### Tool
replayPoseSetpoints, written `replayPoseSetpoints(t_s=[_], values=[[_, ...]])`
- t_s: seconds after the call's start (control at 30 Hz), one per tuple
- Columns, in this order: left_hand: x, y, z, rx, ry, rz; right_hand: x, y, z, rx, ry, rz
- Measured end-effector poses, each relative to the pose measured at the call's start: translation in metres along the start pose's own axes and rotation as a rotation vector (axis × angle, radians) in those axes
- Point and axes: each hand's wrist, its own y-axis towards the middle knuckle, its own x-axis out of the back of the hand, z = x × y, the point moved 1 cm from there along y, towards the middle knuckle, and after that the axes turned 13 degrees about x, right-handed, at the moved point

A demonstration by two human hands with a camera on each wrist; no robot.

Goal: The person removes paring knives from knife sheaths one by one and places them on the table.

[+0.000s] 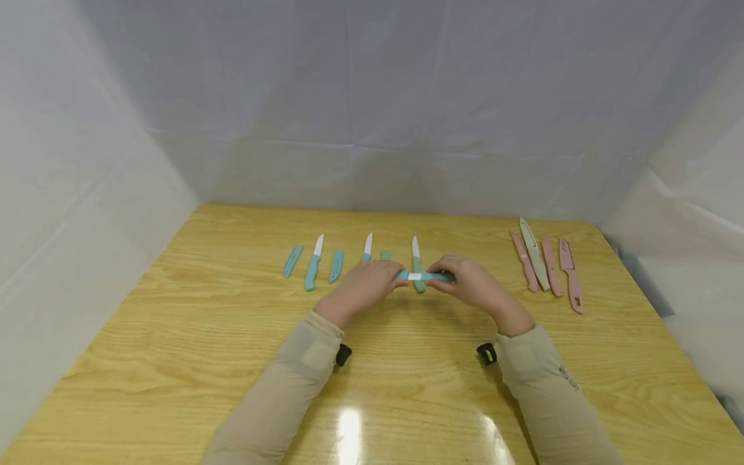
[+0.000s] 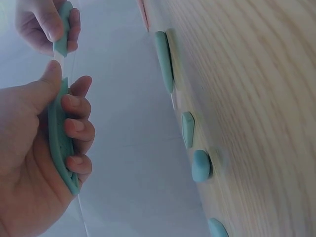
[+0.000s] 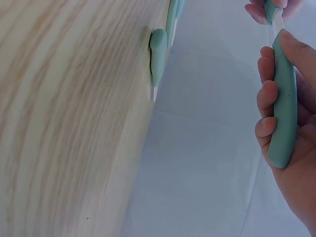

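My left hand [image 1: 367,285] grips a teal blade cover [image 2: 58,133], fingers curled round it in the left wrist view. A paring knife [image 3: 284,106] is held by its teal handle in my right hand [image 1: 475,285]. Its white blade [image 1: 414,276] lies partly inside the cover, with a short stretch showing between the hands. Both are level above the table. Behind them lies a green-handled knife [image 1: 416,261], partly hidden. Another knife [image 1: 368,245] and a green cover [image 1: 386,255] are partly hidden behind my left hand.
Left on the wooden table [image 1: 203,336] lie a blue-handled knife [image 1: 312,271] and two blue covers, one outer [image 1: 293,261] and one inner [image 1: 336,266]. At right are a cream sheathed knife [image 1: 535,254] and several pink knives [image 1: 571,274]. Pale sheeting [image 1: 378,97] encloses the back and sides.
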Motion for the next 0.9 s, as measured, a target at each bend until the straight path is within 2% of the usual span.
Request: replayPoseSetpoints(t_s=[0.9], values=[[0.0004, 0.0009, 0.0026, 0.031, 0.014, 0.016, 0.0019, -0.0021, -0.0058, -0.023, 0.003, 0.006]])
